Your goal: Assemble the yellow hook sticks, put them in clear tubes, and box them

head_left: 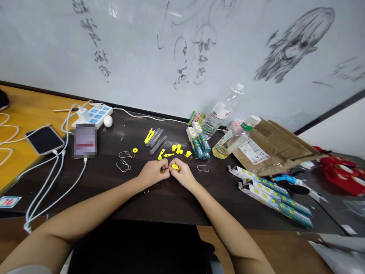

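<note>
My left hand (152, 174) and my right hand (184, 176) meet over the dark table, fingertips almost touching. A small yellow plastic part (175, 166) is pinched in my right hand. The fingers of my left hand are closed too, with a bit of yellow showing beneath them; its shape is mostly hidden. Just beyond the hands lie several loose yellow plastic parts (178, 148) and a yellow ring (135, 150). Clear plastic tubes (158, 144) rest behind them beside yellow sticks (148, 136). Bent wire clips (123, 165) lie left of my hands, and another wire clip (203, 168) lies to the right.
Green-and-white boxes (199, 140) stand behind my right hand; opened long boxes (275, 198) lie further right. Two bottles (218, 116) and a cardboard package (273, 142) are at the back right. Scissors (302, 186) lie beyond. A power strip (98, 115), phones and white cables occupy the left.
</note>
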The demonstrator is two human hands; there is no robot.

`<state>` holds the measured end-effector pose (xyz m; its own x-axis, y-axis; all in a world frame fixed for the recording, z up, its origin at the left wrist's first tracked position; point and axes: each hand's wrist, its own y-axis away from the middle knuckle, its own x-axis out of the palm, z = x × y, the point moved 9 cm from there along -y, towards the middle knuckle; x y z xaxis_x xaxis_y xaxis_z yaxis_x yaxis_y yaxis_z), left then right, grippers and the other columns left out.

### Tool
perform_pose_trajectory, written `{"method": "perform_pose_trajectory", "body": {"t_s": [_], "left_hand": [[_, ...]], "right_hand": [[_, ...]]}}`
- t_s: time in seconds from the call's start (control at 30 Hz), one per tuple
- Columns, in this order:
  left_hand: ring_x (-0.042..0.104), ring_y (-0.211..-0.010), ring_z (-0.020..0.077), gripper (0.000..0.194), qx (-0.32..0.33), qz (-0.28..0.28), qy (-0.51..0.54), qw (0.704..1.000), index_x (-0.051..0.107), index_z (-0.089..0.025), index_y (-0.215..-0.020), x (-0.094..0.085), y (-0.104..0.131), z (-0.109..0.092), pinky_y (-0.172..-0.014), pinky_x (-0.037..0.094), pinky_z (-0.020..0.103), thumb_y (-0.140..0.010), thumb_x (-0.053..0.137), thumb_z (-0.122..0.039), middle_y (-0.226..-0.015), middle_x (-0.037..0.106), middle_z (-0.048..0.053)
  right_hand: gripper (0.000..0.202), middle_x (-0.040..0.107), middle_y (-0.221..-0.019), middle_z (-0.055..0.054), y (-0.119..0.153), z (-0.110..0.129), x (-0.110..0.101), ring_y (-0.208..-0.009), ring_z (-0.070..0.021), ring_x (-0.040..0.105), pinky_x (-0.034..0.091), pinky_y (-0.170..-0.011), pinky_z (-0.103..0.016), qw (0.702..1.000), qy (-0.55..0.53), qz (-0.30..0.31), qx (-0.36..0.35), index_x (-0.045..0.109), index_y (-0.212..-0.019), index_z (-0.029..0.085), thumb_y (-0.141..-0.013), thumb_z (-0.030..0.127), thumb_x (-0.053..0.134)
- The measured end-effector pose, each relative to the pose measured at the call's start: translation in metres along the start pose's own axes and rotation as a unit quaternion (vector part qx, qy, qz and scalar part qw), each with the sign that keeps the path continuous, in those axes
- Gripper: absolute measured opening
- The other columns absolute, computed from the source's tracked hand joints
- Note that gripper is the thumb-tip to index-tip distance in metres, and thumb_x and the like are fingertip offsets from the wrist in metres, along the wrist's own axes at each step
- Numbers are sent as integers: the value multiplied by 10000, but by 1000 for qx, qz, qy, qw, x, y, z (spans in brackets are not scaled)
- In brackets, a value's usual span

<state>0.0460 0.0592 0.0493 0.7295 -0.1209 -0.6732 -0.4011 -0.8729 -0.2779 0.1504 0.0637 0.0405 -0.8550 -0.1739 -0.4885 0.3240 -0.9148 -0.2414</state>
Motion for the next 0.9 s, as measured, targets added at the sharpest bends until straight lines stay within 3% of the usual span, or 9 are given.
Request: {"method": "perform_pose_trajectory", "body": {"t_s": [0.3,0.5,0.6,0.73,0.9], "left_hand": [[443,-501,83,80,9,5,10,1000,503,-186,-643,-3,0,-2,-511,288,194,-709,545,-205,-583,545,-39],[513,-463,73,44,-26,7,111,993,524,-178,-682,-1,0,5,-490,340,175,-708,553,-198,-582,573,-45],[558,-449,80,49,-33,7,159,987,518,-172,-706,-1,-1,7,-484,377,177,-713,558,-199,-620,613,-32],[574,-435,84,63,-41,4,182,982,507,-169,-710,-1,0,8,-468,395,175,-714,563,-198,-615,613,-33],[560,-434,82,97,-70,6,233,970,484,-168,-676,3,1,15,-436,392,167,-699,574,-196,-585,601,-34]], "right_hand": [[47,463,-635,47,2,3,4,-531,-82,391,319,-521,-208,999,35,10,-13,498,-759,192,-766,228,527],[130,448,-642,46,3,6,-1,-510,-82,354,289,-498,-213,999,0,31,-7,507,-828,197,-823,323,536],[123,401,-629,60,5,6,-7,-503,-92,357,303,-515,-219,999,-31,25,-18,457,-937,214,-872,320,454],[86,430,-668,43,6,9,-11,-553,-116,420,335,-582,-240,996,67,-1,-50,410,-953,221,-902,287,388],[113,512,-681,25,7,13,-1,-528,-128,464,321,-557,-236,980,185,25,-66,447,-976,219,-908,289,390]]}}
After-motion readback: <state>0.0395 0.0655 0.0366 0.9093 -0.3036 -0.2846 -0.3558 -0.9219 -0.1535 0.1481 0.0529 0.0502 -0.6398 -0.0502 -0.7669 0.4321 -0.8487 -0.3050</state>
